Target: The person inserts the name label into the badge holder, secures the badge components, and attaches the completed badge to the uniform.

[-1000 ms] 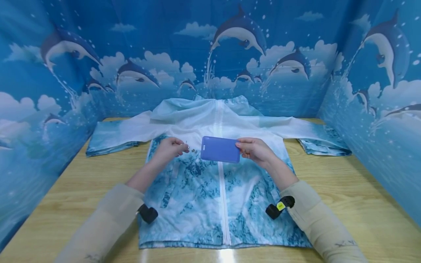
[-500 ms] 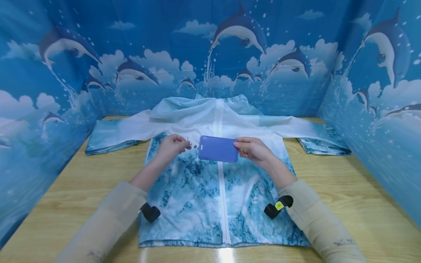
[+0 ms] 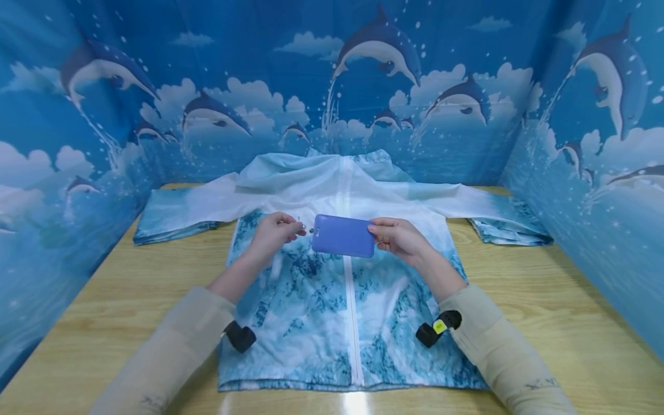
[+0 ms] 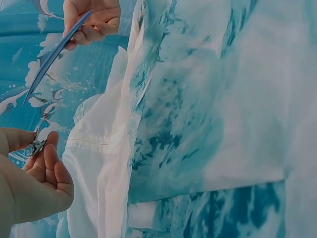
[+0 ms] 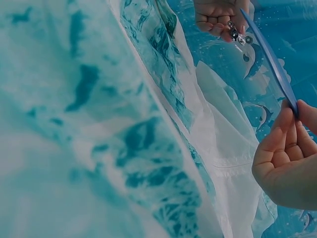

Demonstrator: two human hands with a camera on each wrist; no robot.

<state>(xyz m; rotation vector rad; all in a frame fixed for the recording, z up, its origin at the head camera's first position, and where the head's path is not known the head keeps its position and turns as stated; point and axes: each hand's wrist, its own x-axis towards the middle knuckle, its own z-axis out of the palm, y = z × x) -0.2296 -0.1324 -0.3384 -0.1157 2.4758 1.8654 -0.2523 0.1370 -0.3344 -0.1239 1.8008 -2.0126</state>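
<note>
My right hand (image 3: 402,237) pinches the right end of a flat blue-purple badge holder (image 3: 342,236), held level above the jacket. The holder has a small slot near its left end. My left hand (image 3: 272,233) pinches a small shiny metal badge clip (image 4: 37,147) between thumb and fingers. A short strap with a round snap (image 5: 248,39) extends from the clip towards the slotted end. Whether snap and holder touch I cannot tell. In both wrist views the holder appears nearly edge-on. Beneath both hands lies a teal and white zip jacket (image 3: 301,323), front up.
The jacket lies on a wooden table (image 3: 140,300), its sleeves spread sideways and folded at the ends. A blue curtain (image 3: 290,69) printed with dolphins encloses the back and both sides. Black cameras (image 3: 240,336) are strapped to both wrists.
My left hand has moved slightly right with the badge clip, bringing the snap up to the slotted end. The badge holder has shifted a little left in my right hand.
</note>
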